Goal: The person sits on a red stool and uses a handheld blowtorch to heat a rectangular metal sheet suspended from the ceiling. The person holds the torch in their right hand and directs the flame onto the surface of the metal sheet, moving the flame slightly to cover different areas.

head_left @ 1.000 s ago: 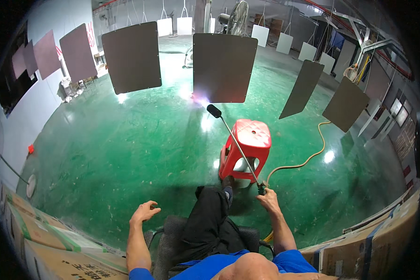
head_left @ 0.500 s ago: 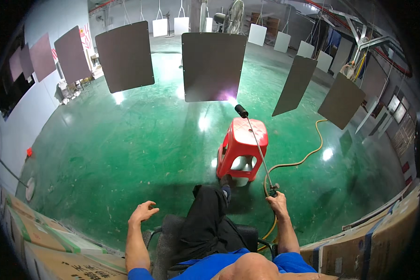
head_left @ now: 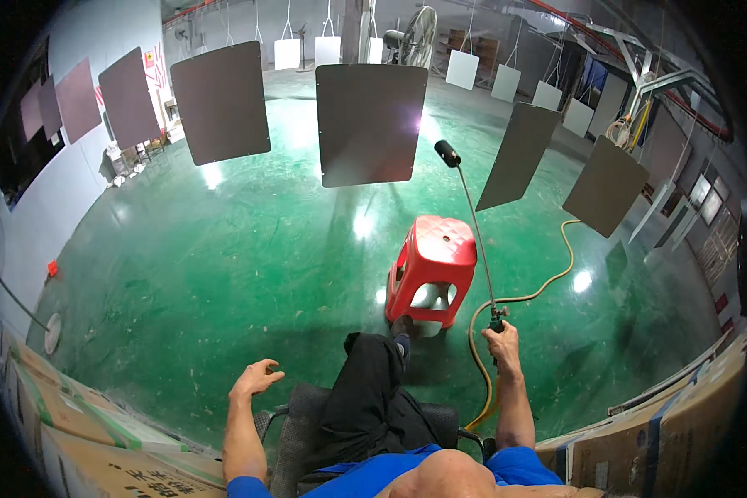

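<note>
My right hand [head_left: 502, 344] is closed around the handle of a long gas torch [head_left: 477, 216]. The torch points up and away from me, its black nozzle [head_left: 447, 153] just off the lower right side of a dark grey hanging panel [head_left: 369, 124]. A pale purple flame glows at that panel's right edge. A yellow hose [head_left: 519, 297] trails from the handle across the floor. My left hand [head_left: 257, 378] hovers above the floor beside the chair, fingers loosely apart and holding nothing.
A red plastic stool [head_left: 436, 257] stands ahead, my foot against its base. More grey panels [head_left: 220, 104] hang in a curved row on both sides, with white panels [head_left: 462, 70] farther back. Cardboard boxes [head_left: 100, 448] flank my chair [head_left: 303, 432]. A large fan [head_left: 419, 37] stands at the back.
My right hand has lifted the torch; its nozzle has moved up and right, from the panel's lower corner to along its right edge. The panels have shifted slightly left. My left hand stays put.
</note>
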The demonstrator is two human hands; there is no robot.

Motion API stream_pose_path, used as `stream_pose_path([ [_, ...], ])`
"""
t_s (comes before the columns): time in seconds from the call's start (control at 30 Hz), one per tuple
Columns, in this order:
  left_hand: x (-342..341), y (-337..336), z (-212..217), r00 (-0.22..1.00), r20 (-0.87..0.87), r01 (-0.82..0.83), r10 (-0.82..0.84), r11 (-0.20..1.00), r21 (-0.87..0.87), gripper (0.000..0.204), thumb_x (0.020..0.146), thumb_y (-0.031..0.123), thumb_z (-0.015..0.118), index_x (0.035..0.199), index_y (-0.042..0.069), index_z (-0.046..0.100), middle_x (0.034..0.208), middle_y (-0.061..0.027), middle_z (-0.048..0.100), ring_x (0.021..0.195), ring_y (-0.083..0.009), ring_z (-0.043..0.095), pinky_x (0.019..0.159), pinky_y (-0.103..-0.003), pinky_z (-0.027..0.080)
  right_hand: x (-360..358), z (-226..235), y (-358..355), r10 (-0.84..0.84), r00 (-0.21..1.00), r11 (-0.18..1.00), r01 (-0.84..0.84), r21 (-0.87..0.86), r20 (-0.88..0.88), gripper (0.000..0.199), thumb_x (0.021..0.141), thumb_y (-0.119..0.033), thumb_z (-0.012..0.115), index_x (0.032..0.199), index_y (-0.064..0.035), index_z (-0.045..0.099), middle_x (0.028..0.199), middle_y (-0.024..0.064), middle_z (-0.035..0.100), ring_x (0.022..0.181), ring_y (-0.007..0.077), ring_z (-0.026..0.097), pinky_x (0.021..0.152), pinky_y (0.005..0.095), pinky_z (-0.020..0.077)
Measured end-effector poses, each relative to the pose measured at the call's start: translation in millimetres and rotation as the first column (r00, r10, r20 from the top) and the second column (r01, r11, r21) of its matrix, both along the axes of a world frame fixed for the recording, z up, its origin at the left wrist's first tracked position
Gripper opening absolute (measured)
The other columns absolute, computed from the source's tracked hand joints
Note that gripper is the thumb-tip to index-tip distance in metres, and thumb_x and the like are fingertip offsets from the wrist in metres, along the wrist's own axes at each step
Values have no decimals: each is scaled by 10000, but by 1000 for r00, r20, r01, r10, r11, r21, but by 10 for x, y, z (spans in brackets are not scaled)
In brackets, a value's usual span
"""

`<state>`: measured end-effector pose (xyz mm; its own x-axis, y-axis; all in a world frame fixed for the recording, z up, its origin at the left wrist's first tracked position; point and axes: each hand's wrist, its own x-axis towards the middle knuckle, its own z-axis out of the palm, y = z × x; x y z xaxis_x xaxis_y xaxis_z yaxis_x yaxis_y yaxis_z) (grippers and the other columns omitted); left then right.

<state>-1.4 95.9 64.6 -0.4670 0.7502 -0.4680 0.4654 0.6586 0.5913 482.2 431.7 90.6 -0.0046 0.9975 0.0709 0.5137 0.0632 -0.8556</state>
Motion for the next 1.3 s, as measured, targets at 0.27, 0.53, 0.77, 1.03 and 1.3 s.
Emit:
stream_pose_path([
  [0.27, 8, -14, 41, 1000, 4, -3, 3, 1000, 4, 569, 831, 380, 686, 1288, 64, 562, 1157, -141, 664, 938, -241, 668, 844, -376, 525, -109, 244, 9, 82, 987, 996, -76, 49, -136, 174, 755, -119, 724, 831, -37, 590, 572, -18, 510, 446, 79, 465, 403, 254, 358],
  [0.53, 65, -13, 87, 999, -42, 15, -16, 1000, -19, 568, 826, 372, 691, 1282, 58, 566, 1112, -139, 679, 881, -223, 672, 785, -374, 536, 182, 167, -410, 34, 991, 998, -40, -40, -127, 168, 737, -119, 725, 802, -30, 599, 611, -15, 537, 503, 81, 478, 463, 263, 382],
  [0.77, 321, 169, 244, 998, -32, 54, -57, 996, -77, 580, 833, 386, 697, 1286, 52, 558, 1141, -165, 666, 980, -273, 662, 846, -391, 524, 496, 138, -581, -53, 935, 998, 38, -50, -352, 151, 762, -70, 729, 835, -60, 597, 570, -18, 520, 417, 70, 455, 384, 242, 356],
  [1.03, 482, 236, -8, 972, -150, 178, -181, 983, -35, 539, 855, 365, 665, 1273, 42, 557, 1193, -177, 641, 1072, -311, 629, 917, -397, 499, 527, 324, -499, -92, 894, 995, 61, -84, -437, 130, 783, -67, 717, 837, -65, 598, 555, -22, 514, 390, 76, 447, 368, 238, 343],
  [1.3, 670, 423, -855, 970, -234, 106, -65, 980, 167, 534, 815, 391, 676, 1247, 91, 585, 1216, -184, 601, 1146, -364, 552, 974, -460, 446, 753, -64, -546, -61, 930, 993, 20, -115, -363, 132, 796, -92, 701, 869, -64, 595, 584, -21, 513, 424, 76, 453, 393, 239, 350],
])
